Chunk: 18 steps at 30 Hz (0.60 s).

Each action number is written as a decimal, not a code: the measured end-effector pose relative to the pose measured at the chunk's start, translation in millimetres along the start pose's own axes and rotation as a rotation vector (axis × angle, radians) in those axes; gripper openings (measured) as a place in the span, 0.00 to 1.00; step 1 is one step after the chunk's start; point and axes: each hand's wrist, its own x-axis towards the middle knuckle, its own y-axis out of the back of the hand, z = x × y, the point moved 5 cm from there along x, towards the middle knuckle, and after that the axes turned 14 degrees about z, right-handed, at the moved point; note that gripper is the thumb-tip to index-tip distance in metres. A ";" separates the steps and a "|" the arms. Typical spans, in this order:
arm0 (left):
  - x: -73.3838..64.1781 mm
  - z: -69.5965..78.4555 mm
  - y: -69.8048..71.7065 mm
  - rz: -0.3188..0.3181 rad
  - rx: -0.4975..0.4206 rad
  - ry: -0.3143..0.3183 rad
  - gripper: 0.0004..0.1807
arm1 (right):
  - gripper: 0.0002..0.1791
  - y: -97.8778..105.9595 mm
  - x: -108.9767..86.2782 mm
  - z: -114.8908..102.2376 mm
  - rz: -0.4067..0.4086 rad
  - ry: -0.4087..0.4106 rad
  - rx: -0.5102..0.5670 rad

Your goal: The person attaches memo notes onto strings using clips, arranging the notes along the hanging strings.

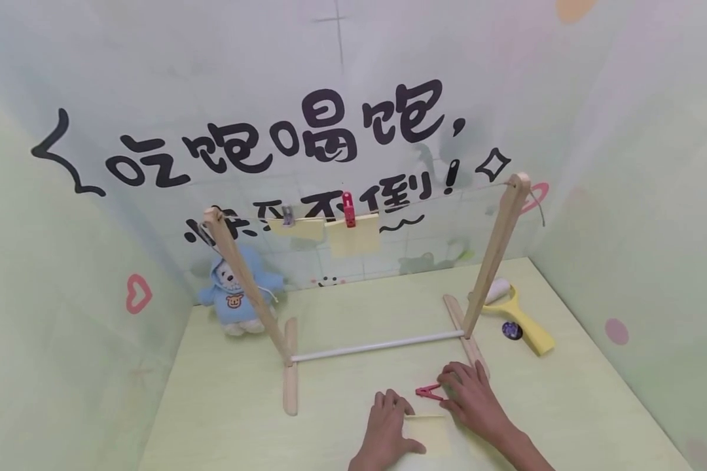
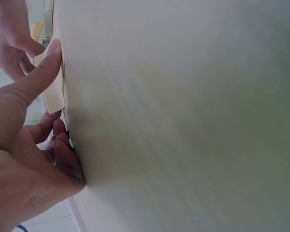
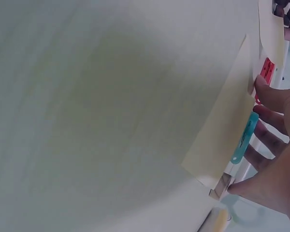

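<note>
Low over the table [image 1: 224, 405], left hand [image 1: 387, 426] curled round yellow note [image 1: 431, 435], right hand [image 1: 476, 404] pinching red clip [image 1: 423, 392]

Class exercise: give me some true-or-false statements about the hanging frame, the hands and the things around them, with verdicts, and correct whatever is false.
1. Two pale yellow hung papers are between the wooden posts. True.
2. Both papers are fastened with red clips. False: one has a red clip, the other a purplish clip.
3. The plush toy wears a blue hooded top. True.
4. The left hand grips the yellow roller. False: its thumb touches a paper on the table; the roller lies apart from both hands.
5. A teal clip is at the right hand. True.
6. The low rod is black. False: it is white.
</note>
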 end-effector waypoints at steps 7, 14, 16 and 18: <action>1.4 -5.1 -1.5 0.018 0.022 -0.048 0.34 | 0.28 -5.8 0.2 0.8 -0.034 -0.068 -0.026; 0.2 -8.5 -6.5 0.036 0.008 -0.063 0.35 | 0.28 -7.6 -1.4 1.1 -0.013 -0.067 0.018; 1.1 -6.7 -4.7 0.031 0.032 -0.079 0.35 | 0.28 -7.6 -2.3 1.7 0.006 -0.066 0.050; 1.1 -3.8 -0.8 0.029 0.072 -0.102 0.34 | 0.29 -7.5 -3.1 1.8 0.019 -0.065 0.082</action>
